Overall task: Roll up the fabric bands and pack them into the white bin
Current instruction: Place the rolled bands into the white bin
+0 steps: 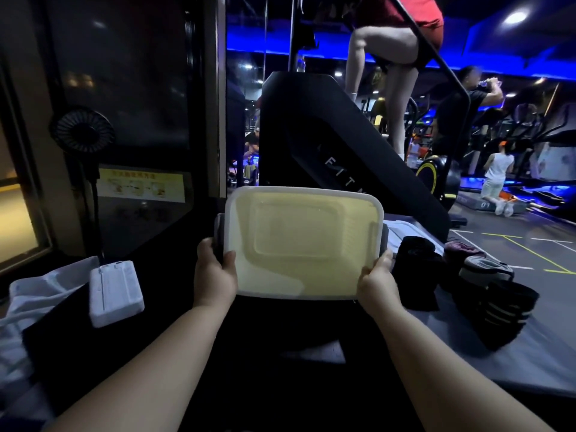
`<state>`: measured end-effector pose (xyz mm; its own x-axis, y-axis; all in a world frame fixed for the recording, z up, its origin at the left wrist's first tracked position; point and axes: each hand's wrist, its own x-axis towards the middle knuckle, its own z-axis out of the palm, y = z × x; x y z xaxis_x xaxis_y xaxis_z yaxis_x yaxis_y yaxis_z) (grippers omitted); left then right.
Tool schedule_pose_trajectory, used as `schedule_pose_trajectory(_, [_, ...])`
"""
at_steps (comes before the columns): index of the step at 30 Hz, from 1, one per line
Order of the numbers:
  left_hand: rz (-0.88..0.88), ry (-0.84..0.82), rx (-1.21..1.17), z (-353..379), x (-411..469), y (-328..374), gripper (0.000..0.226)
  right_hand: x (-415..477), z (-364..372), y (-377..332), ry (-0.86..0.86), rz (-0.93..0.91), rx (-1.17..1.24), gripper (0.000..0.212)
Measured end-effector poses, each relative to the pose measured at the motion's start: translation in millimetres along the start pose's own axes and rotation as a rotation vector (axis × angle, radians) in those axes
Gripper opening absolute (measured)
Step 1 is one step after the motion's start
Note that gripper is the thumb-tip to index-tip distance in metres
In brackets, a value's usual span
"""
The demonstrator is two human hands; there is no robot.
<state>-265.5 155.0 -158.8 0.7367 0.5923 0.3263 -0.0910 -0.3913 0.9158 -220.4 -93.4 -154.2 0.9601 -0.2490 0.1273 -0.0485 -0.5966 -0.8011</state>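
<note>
White letters "FIT N" run along the sloping black side of the stair machine. Right of the machine, a low step platform on the floor bears "01". Left of it, a yellow sticker carries print too blurred to read.

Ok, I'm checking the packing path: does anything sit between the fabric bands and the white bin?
Nothing visible does. The fabric bands lie just right of the white bin, which the left hand and right hand hold up by its sides. Whether a lid covers it is unclear.
</note>
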Motion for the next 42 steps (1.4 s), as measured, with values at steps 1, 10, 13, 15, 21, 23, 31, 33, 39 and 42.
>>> schedule_pose_trajectory(1, [-0.019,-0.017,0.019,2,6,0,0.044,3,-1,-4,-0.022,0.027,-0.022,0.072])
schedule_pose_trajectory(10, [-0.134,-0.095,0.163,28,40,1,0.049,36,4,-15,-0.025,0.149,-0.066,0.058])
schedule_pose_trajectory(13, [-0.162,-0.105,0.144,37,49,-2,0.046,54,11,-12,-0.038,0.158,-0.064,0.056])
schedule_pose_trajectory(15, [-0.154,-0.095,0.123,43,56,-6,0.045,63,16,-12,-0.033,0.154,-0.044,0.056])
schedule_pose_trajectory(21, [-0.075,-0.07,0.052,55,72,-22,0.043,72,22,-3,-0.085,0.02,-0.166,0.08])
schedule_pose_trajectory(23, [-0.048,-0.05,0.015,59,73,-27,0.046,76,24,1,-0.086,-0.011,-0.165,0.085])
schedule_pose_trajectory(31, [-0.055,-0.033,-0.021,63,75,-30,0.052,81,27,7,-0.029,-0.034,-0.097,0.089])
schedule_pose_trajectory(33, [-0.071,-0.018,-0.036,64,71,-27,0.053,78,27,6,-0.024,-0.018,-0.077,0.09])
schedule_pose_trajectory(39, [-0.005,0.165,0.112,67,52,-9,0.067,70,6,6,0.063,-0.138,-0.115,0.053])
schedule_pose_trajectory(42, [0.098,0.179,0.16,85,33,3,0.058,61,-16,7,0.079,-0.273,-0.16,0.043])
